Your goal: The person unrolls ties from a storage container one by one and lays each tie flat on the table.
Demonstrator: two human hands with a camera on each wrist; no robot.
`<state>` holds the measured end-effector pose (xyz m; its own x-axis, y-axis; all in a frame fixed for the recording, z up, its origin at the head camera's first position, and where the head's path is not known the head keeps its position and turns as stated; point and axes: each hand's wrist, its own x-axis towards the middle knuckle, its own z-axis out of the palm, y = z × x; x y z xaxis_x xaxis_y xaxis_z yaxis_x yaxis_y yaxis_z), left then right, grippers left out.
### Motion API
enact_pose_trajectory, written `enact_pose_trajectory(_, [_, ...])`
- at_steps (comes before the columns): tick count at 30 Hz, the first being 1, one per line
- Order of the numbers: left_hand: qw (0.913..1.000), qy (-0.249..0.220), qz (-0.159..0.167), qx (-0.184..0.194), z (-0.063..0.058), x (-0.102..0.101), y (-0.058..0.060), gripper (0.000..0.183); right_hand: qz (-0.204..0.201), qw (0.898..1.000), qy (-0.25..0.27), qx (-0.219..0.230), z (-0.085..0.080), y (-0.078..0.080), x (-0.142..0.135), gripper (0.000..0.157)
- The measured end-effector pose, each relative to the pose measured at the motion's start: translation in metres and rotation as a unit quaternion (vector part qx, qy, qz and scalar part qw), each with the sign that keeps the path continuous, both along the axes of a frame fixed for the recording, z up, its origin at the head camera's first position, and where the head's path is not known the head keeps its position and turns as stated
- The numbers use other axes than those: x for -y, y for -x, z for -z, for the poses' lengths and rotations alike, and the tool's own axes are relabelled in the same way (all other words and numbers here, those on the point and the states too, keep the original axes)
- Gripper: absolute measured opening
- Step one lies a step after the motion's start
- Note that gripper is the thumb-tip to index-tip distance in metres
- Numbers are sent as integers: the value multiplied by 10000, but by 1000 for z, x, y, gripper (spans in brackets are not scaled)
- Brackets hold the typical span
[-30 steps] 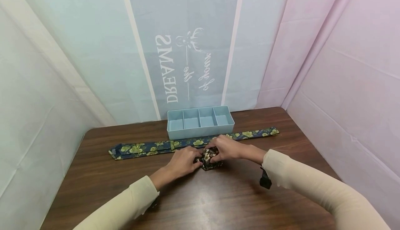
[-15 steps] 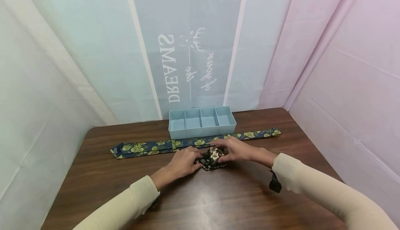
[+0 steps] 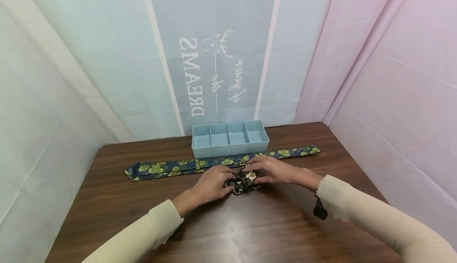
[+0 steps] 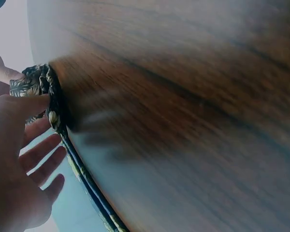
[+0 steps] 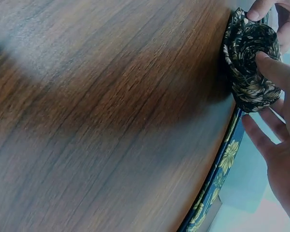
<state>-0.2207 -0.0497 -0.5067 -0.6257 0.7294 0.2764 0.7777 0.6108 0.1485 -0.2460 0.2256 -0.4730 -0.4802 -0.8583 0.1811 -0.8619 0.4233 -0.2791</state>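
Observation:
A black floral tie (image 3: 244,184), rolled into a coil, sits on the table between both hands. My left hand (image 3: 213,184) pinches its left side between thumb and finger; in the left wrist view the other fingers are spread. On the opposite side my right hand (image 3: 274,171) grips the coil. The right wrist view shows the rolled tie (image 5: 251,41) from its spiral end, with the right thumb (image 5: 275,67) pressed on the coil and fingers behind it. Just behind the hands lies a blue tie (image 3: 155,169) with yellow-green flowers, stretched out flat; the right hand partly covers it.
Behind the blue tie stands a light blue organizer box (image 3: 228,151) with several compartments, none holding anything visible. The brown wooden table (image 3: 228,231) ends at a printed cloth backdrop (image 3: 221,56). White cloth walls flank both sides.
My right hand has shifted slightly right and loosened around the coil, exposing more of the black floral tie. The left hand stays nearly in place. The blue tie and box have not moved.

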Motion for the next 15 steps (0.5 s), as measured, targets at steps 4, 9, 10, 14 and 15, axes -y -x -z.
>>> enact_pose_trajectory(4, [9994,-5,338,58,-1,-4,-2,28,93,9999,41,-48,-1,-1,-3,49])
enact_pose_trajectory(9, [9987,152,443,222,0,-9,-4,30,74,9999,118,-42,-1,-1,-5,48])
enact_pose_trajectory(10, [9986,179,428,245,0,-9,-4,31,70,9999,118,-24,-1,-1,-6,48])
enact_pose_trajectory(14, [9987,243,403,212,1,-12,-4,30,152,9999,3,54,-2,-1,-9,49])
enact_pose_trajectory(15, [9987,266,392,200,1,-12,-4,30,186,9998,-46,79,-3,-1,-10,50])
